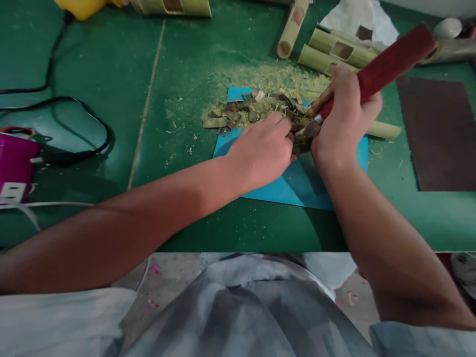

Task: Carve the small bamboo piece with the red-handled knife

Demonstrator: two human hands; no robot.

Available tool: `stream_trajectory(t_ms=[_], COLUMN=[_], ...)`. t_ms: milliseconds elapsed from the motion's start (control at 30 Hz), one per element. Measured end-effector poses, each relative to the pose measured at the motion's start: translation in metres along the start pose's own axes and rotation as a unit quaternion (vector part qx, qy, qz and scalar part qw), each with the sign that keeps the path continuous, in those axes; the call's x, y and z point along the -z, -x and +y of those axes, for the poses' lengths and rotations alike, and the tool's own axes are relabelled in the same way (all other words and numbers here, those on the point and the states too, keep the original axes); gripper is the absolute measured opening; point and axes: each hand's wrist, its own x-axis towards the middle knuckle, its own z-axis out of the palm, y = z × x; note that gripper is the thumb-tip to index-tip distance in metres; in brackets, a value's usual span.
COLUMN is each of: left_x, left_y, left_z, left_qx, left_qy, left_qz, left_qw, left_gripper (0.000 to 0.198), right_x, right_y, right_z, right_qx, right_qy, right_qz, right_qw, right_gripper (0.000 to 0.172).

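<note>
My right hand (344,119) is wrapped around a chisel-like tool with a thick red handle (396,62) slanting up to the right. Its short metal blade (313,127) points down-left toward my left hand. My left hand (262,148) is closed, fingers curled at a dark greenish-brown piece (302,145) beneath the blade; most of that piece is hidden. Beyond my fingers lies a heap of brown-green strips and shavings (256,110). Under both hands is a blue sheet (303,181). A pale bamboo tube (385,130) sticks out past my right wrist.
Bamboo tubes with cut windows (340,49) lie at the back right, near white paper (359,20). A brown sheet (439,134) is at right. On the left are a black cable (100,124), a magenta power block (17,161) and a yellow tool (80,7).
</note>
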Motion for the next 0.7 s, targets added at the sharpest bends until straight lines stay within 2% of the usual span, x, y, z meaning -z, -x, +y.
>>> stream_trajectory(t_ms=[200, 333, 467, 700], left_x=[-0.002, -0.008, -0.011, -0.006], left_y=[0.0, 0.001, 0.002, 0.001], left_z=[0.001, 0.0, -0.001, 0.004], left_qx=[-0.019, -0.032, -0.038, -0.031], left_qy=[-0.019, -0.025, -0.028, -0.025], left_qz=[0.019, 0.038, 0.051, 0.029], left_qw=[0.999, 0.998, 0.998, 0.999], left_gripper=[0.033, 0.033, 0.034, 0.036], right_x=[0.01, 0.012, 0.007, -0.004], right_y=[-0.002, -0.003, -0.002, 0.004], right_z=[0.01, 0.013, 0.007, -0.007], right_qx=[-0.052, -0.044, -0.012, 0.012], right_qy=[0.056, 0.023, -0.018, -0.017], right_qz=[-0.057, -0.067, -0.029, 0.04], right_qw=[0.995, 0.996, 0.999, 0.999], right_gripper=[0.05, 0.046, 0.048, 0.048])
